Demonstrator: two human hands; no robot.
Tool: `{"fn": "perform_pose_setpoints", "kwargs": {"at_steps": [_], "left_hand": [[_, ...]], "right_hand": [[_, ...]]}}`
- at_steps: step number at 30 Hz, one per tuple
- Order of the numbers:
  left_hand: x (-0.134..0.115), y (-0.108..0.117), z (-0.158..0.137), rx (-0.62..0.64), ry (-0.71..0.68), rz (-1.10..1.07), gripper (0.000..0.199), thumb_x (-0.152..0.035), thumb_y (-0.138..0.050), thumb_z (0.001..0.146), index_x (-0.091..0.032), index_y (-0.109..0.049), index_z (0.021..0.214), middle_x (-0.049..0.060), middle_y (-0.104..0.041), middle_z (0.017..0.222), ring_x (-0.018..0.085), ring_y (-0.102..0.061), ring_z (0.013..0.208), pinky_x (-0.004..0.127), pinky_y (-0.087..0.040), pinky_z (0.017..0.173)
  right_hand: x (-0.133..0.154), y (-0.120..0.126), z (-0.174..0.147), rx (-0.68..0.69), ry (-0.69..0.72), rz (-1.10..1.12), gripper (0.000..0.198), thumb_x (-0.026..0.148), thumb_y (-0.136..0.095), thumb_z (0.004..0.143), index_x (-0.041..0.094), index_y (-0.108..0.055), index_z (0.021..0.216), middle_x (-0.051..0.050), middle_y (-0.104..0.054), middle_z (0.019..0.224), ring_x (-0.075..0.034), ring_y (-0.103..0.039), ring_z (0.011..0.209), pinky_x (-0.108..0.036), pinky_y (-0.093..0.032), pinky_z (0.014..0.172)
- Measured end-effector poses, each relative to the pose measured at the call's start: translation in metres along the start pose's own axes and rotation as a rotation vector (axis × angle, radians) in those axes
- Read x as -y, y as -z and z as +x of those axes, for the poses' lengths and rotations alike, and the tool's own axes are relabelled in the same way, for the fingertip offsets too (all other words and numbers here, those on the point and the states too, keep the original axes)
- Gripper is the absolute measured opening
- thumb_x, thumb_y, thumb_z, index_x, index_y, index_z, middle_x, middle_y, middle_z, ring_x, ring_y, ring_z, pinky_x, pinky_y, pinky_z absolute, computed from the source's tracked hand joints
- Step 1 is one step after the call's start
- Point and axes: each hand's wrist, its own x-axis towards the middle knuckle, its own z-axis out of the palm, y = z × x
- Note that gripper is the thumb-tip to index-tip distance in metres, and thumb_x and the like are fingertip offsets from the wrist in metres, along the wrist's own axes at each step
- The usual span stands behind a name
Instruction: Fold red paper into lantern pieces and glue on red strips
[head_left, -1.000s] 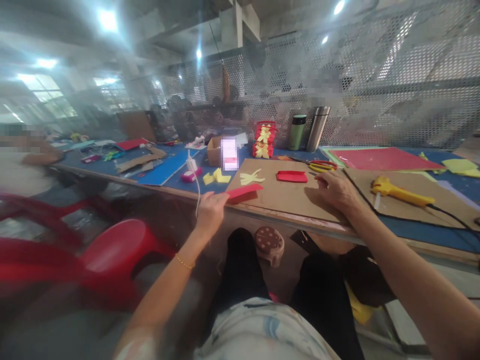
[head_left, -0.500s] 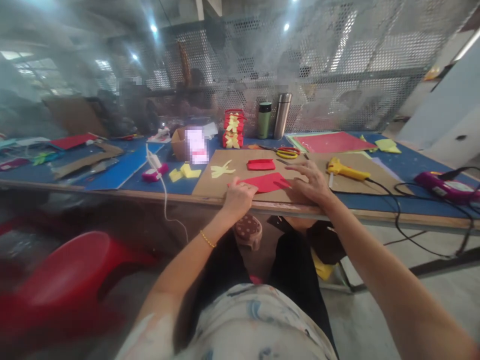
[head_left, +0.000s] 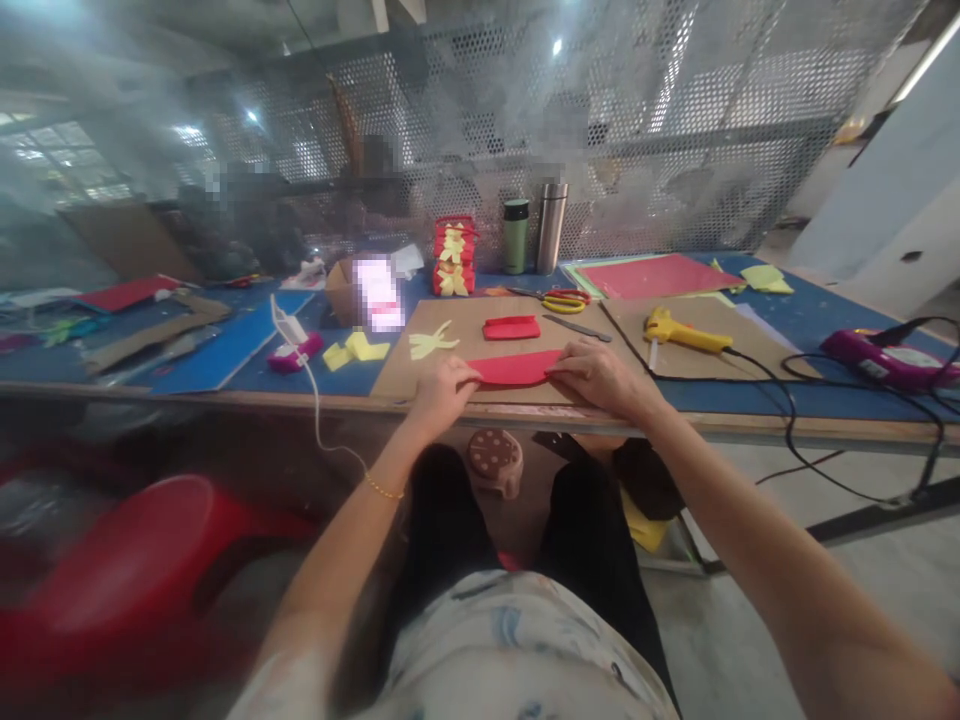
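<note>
A red paper piece [head_left: 517, 368] stretches left to right between the person's two hands, over the near part of a brown cardboard sheet [head_left: 397, 375]. The left hand [head_left: 444, 390] has its left end pinched between thumb and fingertips; the right hand [head_left: 596, 375] grips the right end the same way, its fingers drawn together. The middle of the paper lies bare between the two grips. Whether its underside touches the cardboard, I cannot tell.

Just beyond it, on the far side, sits a smaller folded red piece [head_left: 511, 328], apart from the fingers. A pale yellow cutout [head_left: 433, 342] lies to the far left of the paper, and a dark, narrow tool [head_left: 577, 328] lies just beyond the right hand. Farther off are scissors [head_left: 566, 302] with red and yellow handles; to the right, a yellow glue gun [head_left: 686, 332] rests on a second cardboard sheet [head_left: 720, 312].

A second ago only the left hand held the paper, farther left at the cardboard's near edge, with the right hand well apart. Half a second ago the right fingers were spread near its right end; now they are closed on it.
</note>
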Motion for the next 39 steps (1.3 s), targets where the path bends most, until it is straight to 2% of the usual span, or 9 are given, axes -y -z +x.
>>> {"fn": "perform_pose_setpoints", "kwargs": {"at_steps": [7,12,16,24,30,35,39], "left_hand": [[0.008,0.011,-0.001,0.034,0.106,-0.120,0.013,-0.020,-0.069,0.095,-0.020,-0.081,0.092,0.005,-0.075,0.095,0.020,-0.070,0.092,0.036,-0.056,0.090],[0.000,0.014,-0.003,0.049,0.115,-0.096,0.017,-0.023,-0.064,0.098,-0.021,-0.078,0.088,0.005,-0.074,0.092,0.019,-0.067,0.090,0.034,-0.053,0.088],[-0.002,0.008,0.000,0.014,0.181,0.009,0.020,-0.022,-0.061,0.098,-0.020,-0.072,0.081,0.004,-0.072,0.088,0.019,-0.065,0.087,0.033,-0.051,0.087],[-0.005,0.001,0.013,0.003,0.307,0.077,0.016,-0.024,-0.061,0.099,-0.020,-0.069,0.085,0.007,-0.076,0.095,0.022,-0.068,0.092,0.034,-0.050,0.085],[-0.010,0.001,0.028,0.046,0.420,0.178,0.019,-0.030,-0.055,0.105,-0.020,-0.067,0.093,0.012,-0.078,0.101,0.028,-0.072,0.097,0.036,-0.051,0.082],[-0.013,-0.006,0.036,0.070,0.420,0.313,0.016,-0.026,-0.055,0.105,-0.018,-0.068,0.101,0.016,-0.078,0.104,0.028,-0.073,0.096,0.037,-0.054,0.082],[-0.018,-0.007,0.036,0.114,0.419,0.382,0.015,-0.025,-0.057,0.104,-0.016,-0.069,0.108,0.019,-0.075,0.111,0.031,-0.073,0.104,0.040,-0.056,0.087]], "right_hand": [[-0.001,0.006,0.005,0.059,-0.145,0.092,0.036,0.039,-0.060,0.100,0.022,-0.073,0.070,-0.007,-0.068,0.077,-0.020,-0.062,0.075,-0.033,-0.048,0.074],[0.002,0.013,0.006,0.071,-0.306,0.107,0.030,0.042,-0.063,0.096,0.022,-0.074,0.077,-0.007,-0.073,0.081,-0.020,-0.064,0.076,-0.031,-0.048,0.071],[0.003,0.014,0.007,0.073,-0.393,0.113,0.030,0.044,-0.062,0.095,0.022,-0.074,0.079,-0.006,-0.076,0.080,-0.021,-0.064,0.074,-0.032,-0.048,0.070],[0.001,0.013,0.015,0.117,-0.500,0.060,0.027,0.039,-0.061,0.093,0.022,-0.073,0.077,-0.005,-0.074,0.077,-0.021,-0.065,0.074,-0.032,-0.044,0.070],[-0.010,0.011,0.031,0.213,-0.480,-0.027,0.026,0.039,-0.061,0.095,0.022,-0.071,0.079,-0.005,-0.073,0.078,-0.020,-0.062,0.072,-0.030,-0.038,0.065],[-0.017,0.005,0.043,0.230,-0.479,-0.120,0.025,0.039,-0.063,0.096,0.023,-0.070,0.079,-0.005,-0.074,0.079,-0.020,-0.063,0.074,-0.030,-0.036,0.064],[-0.017,0.001,0.045,0.237,-0.546,-0.195,0.024,0.042,-0.064,0.096,0.022,-0.071,0.085,-0.008,-0.077,0.086,-0.023,-0.066,0.079,-0.031,-0.037,0.064]]}}
